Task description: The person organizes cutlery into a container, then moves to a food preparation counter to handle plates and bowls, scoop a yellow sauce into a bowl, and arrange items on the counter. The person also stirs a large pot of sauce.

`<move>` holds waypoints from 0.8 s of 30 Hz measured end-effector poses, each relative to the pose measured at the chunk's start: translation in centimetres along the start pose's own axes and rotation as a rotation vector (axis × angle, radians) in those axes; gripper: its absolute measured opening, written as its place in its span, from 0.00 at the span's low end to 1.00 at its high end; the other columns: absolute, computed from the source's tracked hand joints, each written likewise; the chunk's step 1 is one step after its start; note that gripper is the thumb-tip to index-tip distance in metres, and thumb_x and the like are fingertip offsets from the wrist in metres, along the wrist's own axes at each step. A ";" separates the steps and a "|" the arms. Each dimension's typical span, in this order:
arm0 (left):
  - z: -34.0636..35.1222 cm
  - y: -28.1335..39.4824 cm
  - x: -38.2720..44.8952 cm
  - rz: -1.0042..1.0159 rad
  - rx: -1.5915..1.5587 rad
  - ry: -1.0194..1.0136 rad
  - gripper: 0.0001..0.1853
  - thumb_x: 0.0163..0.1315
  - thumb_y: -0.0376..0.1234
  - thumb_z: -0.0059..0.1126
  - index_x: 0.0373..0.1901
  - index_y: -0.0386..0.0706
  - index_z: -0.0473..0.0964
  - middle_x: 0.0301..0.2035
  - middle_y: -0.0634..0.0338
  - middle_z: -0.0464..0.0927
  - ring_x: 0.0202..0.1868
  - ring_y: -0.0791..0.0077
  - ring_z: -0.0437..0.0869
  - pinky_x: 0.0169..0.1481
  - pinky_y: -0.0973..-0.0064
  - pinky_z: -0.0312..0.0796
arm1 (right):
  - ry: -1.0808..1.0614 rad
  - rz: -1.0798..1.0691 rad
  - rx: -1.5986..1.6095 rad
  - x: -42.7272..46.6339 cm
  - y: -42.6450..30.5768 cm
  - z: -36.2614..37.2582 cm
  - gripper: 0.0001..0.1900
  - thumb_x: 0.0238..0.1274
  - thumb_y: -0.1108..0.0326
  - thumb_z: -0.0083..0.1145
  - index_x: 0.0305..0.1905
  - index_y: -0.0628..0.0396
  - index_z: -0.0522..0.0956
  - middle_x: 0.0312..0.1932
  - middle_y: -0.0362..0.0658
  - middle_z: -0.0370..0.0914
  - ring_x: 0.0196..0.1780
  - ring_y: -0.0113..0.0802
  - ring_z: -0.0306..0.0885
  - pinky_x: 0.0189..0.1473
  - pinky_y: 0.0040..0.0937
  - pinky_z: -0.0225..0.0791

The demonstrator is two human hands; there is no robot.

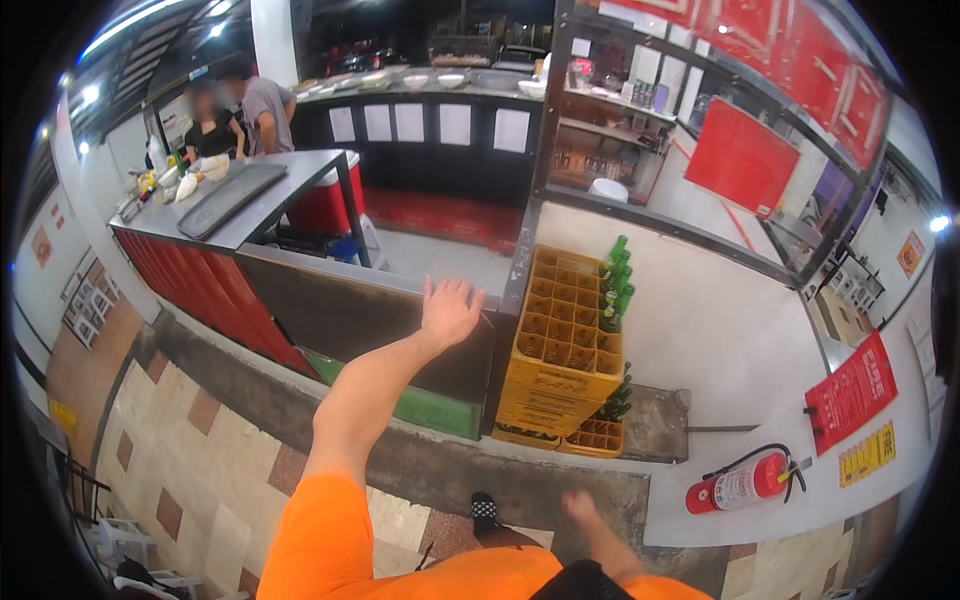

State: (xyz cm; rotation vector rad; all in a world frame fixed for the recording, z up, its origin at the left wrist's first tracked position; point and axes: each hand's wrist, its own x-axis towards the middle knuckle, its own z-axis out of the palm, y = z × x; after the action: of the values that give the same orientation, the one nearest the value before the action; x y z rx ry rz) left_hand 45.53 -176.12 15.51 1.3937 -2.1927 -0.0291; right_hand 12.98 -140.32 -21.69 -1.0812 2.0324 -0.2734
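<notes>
My left hand [452, 311] reaches forward with its fingers spread, over the top edge of a dark low counter gate [375, 319]. Whether the palm presses on that edge I cannot tell. Just right of it stands a stack of yellow plastic bottle crates [559, 375], the top one with mostly vacant compartments. Green glass bottles [616, 281] stick up at the stack's right side. Low by my body, my right hand [579, 506] hangs blurred over the dark concrete step, nearest to the lower crates; its fingers are indistinct and no object shows in it.
A metal-topped counter [259, 199] holds a dark tray [232, 199], bowls and bottles. Two people [244, 112] are behind it. A fire extinguisher [739, 484] hangs on the right wall. The concrete step [420, 465] borders the tiled floor [232, 480]. A red cooler [326, 199] stands inside.
</notes>
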 end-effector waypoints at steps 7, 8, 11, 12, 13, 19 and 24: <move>-8.8 -0.9 -10.0 -0.168 -0.161 -0.174 0.28 0.70 0.48 0.51 0.14 0.42 0.77 0.20 0.50 0.77 0.30 0.48 0.78 0.39 0.55 0.69 | -0.254 -0.339 0.258 9.7 -22.9 -4.0 0.18 0.72 0.57 0.52 0.54 0.59 0.79 0.39 0.41 0.81 0.40 0.30 0.77 0.44 0.28 0.71; -11.0 -0.8 -12.7 -0.142 -0.177 -0.121 0.25 0.69 0.46 0.53 0.14 0.44 0.78 0.19 0.53 0.77 0.28 0.51 0.79 0.38 0.57 0.69 | -0.334 -0.363 0.231 10.2 -24.3 -2.3 0.18 0.72 0.58 0.53 0.56 0.58 0.79 0.41 0.41 0.81 0.42 0.29 0.78 0.46 0.27 0.72; -16.7 -3.0 -18.6 -0.357 -0.406 -0.261 0.16 0.70 0.38 0.52 0.26 0.46 0.84 0.18 0.61 0.78 0.26 0.61 0.80 0.36 0.65 0.70 | -0.581 -0.402 -0.004 10.5 -25.8 3.9 0.20 0.68 0.55 0.55 0.55 0.58 0.80 0.46 0.48 0.84 0.50 0.40 0.82 0.54 0.36 0.73; -18.0 -3.7 -20.3 -0.444 -0.403 -0.154 0.13 0.68 0.34 0.51 0.33 0.43 0.86 0.19 0.61 0.78 0.26 0.63 0.80 0.37 0.67 0.70 | -0.640 -0.528 -0.222 10.4 -26.8 6.3 0.21 0.67 0.54 0.55 0.55 0.58 0.80 0.49 0.50 0.84 0.53 0.44 0.82 0.57 0.40 0.73; -19.7 -3.8 -21.2 -0.519 -0.285 -0.052 0.11 0.66 0.32 0.53 0.39 0.40 0.84 0.25 0.57 0.80 0.32 0.61 0.81 0.44 0.66 0.72 | -0.755 -0.565 -0.316 11.2 -27.6 9.4 0.22 0.64 0.52 0.56 0.52 0.58 0.82 0.52 0.54 0.83 0.57 0.51 0.79 0.60 0.44 0.71; -24.9 -9.9 -28.7 -0.723 0.327 -0.079 0.30 0.66 0.40 0.56 0.67 0.35 0.66 0.65 0.40 0.64 0.67 0.40 0.65 0.71 0.51 0.57 | -0.921 -0.417 -0.490 18.3 -44.3 20.9 0.17 0.57 0.58 0.55 0.35 0.62 0.85 0.31 0.55 0.85 0.30 0.49 0.85 0.36 0.44 0.79; -25.6 -15.5 -25.4 -0.967 0.329 -0.209 0.33 0.68 0.41 0.57 0.71 0.37 0.61 0.65 0.37 0.62 0.66 0.40 0.64 0.71 0.51 0.56 | -0.721 -0.237 -0.233 30.2 -60.3 21.7 0.13 0.58 0.61 0.53 0.36 0.58 0.83 0.32 0.51 0.85 0.37 0.44 0.85 0.39 0.45 0.78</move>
State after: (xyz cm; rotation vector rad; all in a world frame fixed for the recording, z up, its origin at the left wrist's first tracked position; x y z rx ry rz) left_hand 78.05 -155.22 22.03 2.6089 -1.4928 -0.1729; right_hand 55.69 -196.87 -21.49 -1.3274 1.3110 0.2222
